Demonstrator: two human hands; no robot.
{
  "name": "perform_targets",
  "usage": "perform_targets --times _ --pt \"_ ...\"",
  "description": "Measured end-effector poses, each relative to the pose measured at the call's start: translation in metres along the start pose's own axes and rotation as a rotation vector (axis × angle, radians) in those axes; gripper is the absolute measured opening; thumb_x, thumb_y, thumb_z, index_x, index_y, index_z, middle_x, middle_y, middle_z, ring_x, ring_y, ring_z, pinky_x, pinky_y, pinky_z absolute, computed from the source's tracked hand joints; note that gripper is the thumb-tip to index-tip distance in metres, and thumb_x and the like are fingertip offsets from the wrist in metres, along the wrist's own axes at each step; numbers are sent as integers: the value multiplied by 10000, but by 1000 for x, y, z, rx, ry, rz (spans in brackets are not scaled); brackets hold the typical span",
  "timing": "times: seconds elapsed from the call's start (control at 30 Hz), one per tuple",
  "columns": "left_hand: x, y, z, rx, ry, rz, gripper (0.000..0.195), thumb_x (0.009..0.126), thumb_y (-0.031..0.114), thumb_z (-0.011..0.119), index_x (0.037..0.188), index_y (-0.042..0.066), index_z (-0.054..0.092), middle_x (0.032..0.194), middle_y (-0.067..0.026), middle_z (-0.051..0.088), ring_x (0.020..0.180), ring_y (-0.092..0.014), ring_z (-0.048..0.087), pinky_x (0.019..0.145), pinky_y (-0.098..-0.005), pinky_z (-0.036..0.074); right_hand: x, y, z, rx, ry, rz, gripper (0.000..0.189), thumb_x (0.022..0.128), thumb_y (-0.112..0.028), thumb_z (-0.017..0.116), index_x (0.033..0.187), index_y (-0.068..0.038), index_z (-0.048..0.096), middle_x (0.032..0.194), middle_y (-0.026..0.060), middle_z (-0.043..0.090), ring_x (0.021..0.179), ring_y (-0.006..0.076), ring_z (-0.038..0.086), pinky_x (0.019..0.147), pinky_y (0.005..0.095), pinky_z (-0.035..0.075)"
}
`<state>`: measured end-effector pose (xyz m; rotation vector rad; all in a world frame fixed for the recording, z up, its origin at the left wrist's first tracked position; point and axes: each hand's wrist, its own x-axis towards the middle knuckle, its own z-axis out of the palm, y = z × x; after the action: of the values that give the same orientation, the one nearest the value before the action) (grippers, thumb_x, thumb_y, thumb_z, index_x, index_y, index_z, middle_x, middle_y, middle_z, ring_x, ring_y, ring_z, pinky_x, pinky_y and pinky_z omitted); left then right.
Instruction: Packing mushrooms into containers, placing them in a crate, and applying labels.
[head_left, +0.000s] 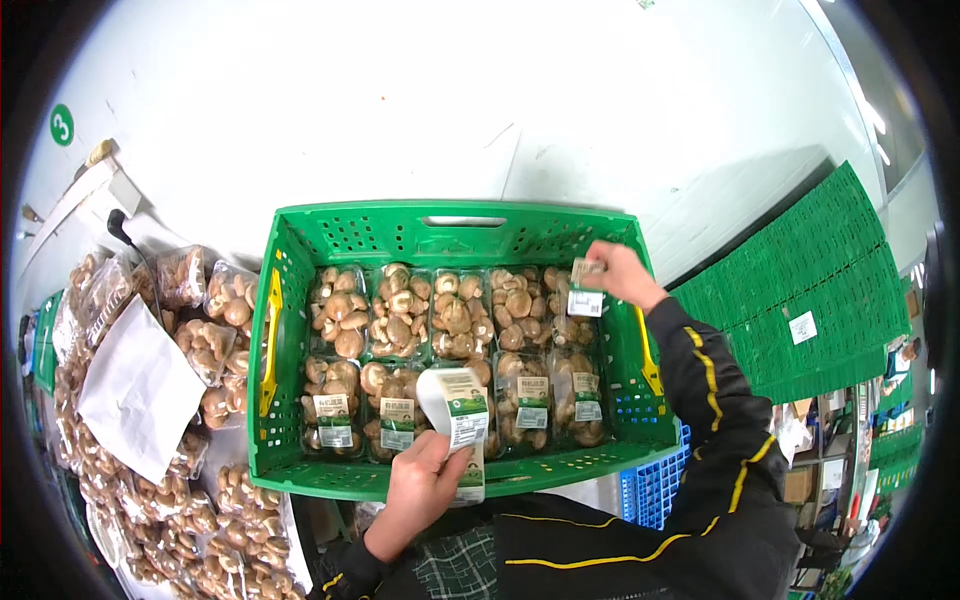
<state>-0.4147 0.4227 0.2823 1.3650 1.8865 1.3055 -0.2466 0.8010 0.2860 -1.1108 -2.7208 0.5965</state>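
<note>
My left hand (422, 476) grips a curling strip of printed labels (463, 409) over the near side of a green plastic crate (450, 489). Inside the crate, clear packs of brown mushrooms stand in two rows. Near-row packs such as the left one (330, 371) carry a green-and-beige label (334, 421); the strip partly hides the middle one. With its fingertips my right hand (622, 275) pinches a single label (586, 302) over the far-right mushroom pack (574, 330). Whether that label touches the film, I cannot tell. Other far-row packs (401, 311) show no label.
Left of the crate lie piled bagged mushrooms (232, 517) with a white sheet (142, 390) on top. Stacked green crates (810, 300) stand at right, by a white wall (450, 97). A blue plastic crate (652, 484) is below right. Yellow handles (271, 337) line the crate's ends.
</note>
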Motion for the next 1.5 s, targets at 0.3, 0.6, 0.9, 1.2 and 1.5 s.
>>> perform_targets --times 0.3,0.6,0.9,1.2,1.5 --pt "9 0 -8 -55 9 -40 170 830 10 603 1000 17 599 832 -151 571 674 -322 583 595 -374 470 13 -6 46 -86 41 117 364 709 -195 781 1007 -50 630 887 161 671 791 266 662 690 360 521" --pt "15 3 -8 337 213 200 235 783 39 676 1016 24 650 1009 -146 605 780 -248 615 679 -330 485 -94 -172 60 786 -470 -241 205 819 -106 708 1003 -29 660 834 40 665 736 84 588 640 262 471" --pt "3 -2 -4 -87 101 -198 152 776 78 733 902 17 673 686 -119 600 563 -246 575 527 -329 454 -98 -176 48 406 -54 -639 110 793 -82 718 894 -57 683 798 89 647 696 225 636 617 279 507" --pt "7 0 -2 -94 98 -78 151 826 66 672 972 34 652 764 -117 621 608 -247 596 554 -324 465 34 7 95 312 -38 -183 346 733 -245 783 915 -37 574 743 76 571 623 180 496 585 327 433" --pt "4 -7 -8 -90 106 -119 234 849 13 607 1082 35 613 841 -142 594 704 -287 601 622 -337 479 -5 -108 68 859 -309 -7 292 818 -169 713 1053 -22 620 848 51 631 756 119 578 670 269 473"
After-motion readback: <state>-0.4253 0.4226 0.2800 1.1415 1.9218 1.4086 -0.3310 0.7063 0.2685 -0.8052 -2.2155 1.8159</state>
